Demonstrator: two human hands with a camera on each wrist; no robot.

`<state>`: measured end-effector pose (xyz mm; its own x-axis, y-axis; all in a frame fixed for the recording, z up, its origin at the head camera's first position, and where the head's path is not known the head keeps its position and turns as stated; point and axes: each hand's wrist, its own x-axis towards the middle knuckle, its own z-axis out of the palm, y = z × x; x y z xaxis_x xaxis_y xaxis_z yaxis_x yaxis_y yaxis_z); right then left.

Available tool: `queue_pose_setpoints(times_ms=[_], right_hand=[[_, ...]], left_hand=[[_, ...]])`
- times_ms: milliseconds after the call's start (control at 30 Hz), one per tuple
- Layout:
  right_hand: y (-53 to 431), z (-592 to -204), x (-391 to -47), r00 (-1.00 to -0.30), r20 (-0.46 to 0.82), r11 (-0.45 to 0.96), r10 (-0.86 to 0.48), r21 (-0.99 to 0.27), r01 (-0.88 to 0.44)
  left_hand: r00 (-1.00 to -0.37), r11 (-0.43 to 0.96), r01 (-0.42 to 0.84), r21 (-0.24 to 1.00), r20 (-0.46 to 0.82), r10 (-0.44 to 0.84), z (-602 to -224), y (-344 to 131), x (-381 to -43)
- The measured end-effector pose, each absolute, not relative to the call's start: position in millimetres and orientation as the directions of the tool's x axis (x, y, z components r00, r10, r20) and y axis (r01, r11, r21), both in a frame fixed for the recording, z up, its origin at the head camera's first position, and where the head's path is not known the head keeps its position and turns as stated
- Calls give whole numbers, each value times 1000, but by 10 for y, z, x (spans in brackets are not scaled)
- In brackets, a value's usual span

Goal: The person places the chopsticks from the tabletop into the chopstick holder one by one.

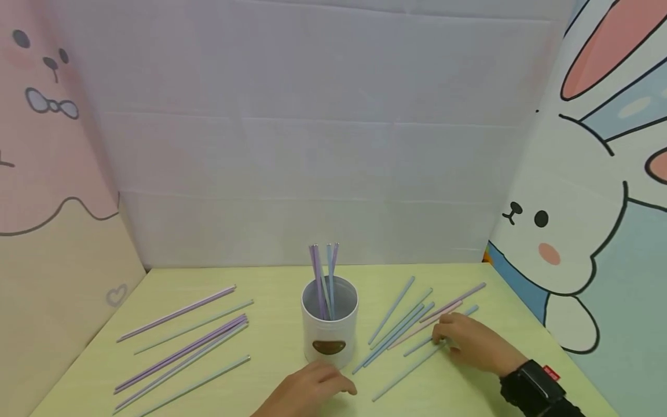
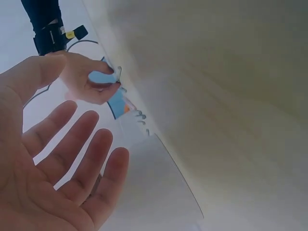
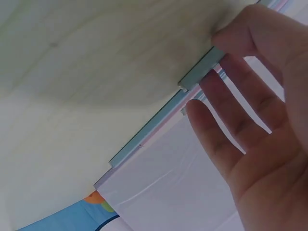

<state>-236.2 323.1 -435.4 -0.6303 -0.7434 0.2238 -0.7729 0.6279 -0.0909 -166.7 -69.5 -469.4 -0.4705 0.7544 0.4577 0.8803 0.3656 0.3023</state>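
My right hand pinches the upper end of a pale green straw between thumb and index finger, low over the table. In the right wrist view the end of that straw comes out past the fingertips, while the other fingers are spread. My left hand is in front of a white cup with a brown nose-like mark, overlapping its base. In the left wrist view the fingers of the left hand are loosely extended, holding nothing. Several purple and blue straws stand in the cup.
Several purple, green and grey straws lie slanted on the left of the pale yellow table. Blue, green and pink straws lie on the right, close by the right hand. White cloth closes off the back, with cartoon-printed panels at both sides.
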Motion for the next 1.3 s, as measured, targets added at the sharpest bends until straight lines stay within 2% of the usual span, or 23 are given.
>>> queue_pose_setpoints(times_ms=[233, 500, 600, 700, 767, 833, 1000, 1167, 1300], right_hand=[[3239, -4365, -2374, -646, 161, 648, -746, -46, -760], [3149, -4272, -2250, -608, 177, 601, -774, -100, -793], [3054, -4198, -2167, -619, 169, 610, -767, -105, -785], [2913, -4097, -2062, -626, 160, 613, -763, -129, -779], [2799, -4022, -1988, -628, 158, 612, -762, -142, -778], [2674, -3953, -1922, -622, 162, 605, -766, -145, -783], [2351, -3861, -1797, -572, 211, 571, -793, -72, -818], [2064, -3833, -1708, -526, 267, 538, -807, -32, -842], [1868, -3807, -1666, -518, 300, 530, -801, -45, -847]], left_hand=[[-486, 390, 872, 297, 433, 759, -4692, -659, -1667], [-503, 428, 864, 265, 463, 730, -4584, -696, -1632], [-557, 481, 830, 282, 451, 697, -4512, -711, -1600], [-638, 547, 770, 329, 381, 669, -4422, -721, -1576], [-668, 576, 744, 339, 357, 653, -4380, -729, -1569], [-663, 581, 749, 320, 381, 645, -4361, -738, -1573], [-601, 565, 790, 239, 483, 637, -4356, -753, -1592], [-579, 557, 802, 214, 504, 640, -4345, -749, -1607], [-563, 559, 807, 190, 532, 632, -4325, -735, -1613]])
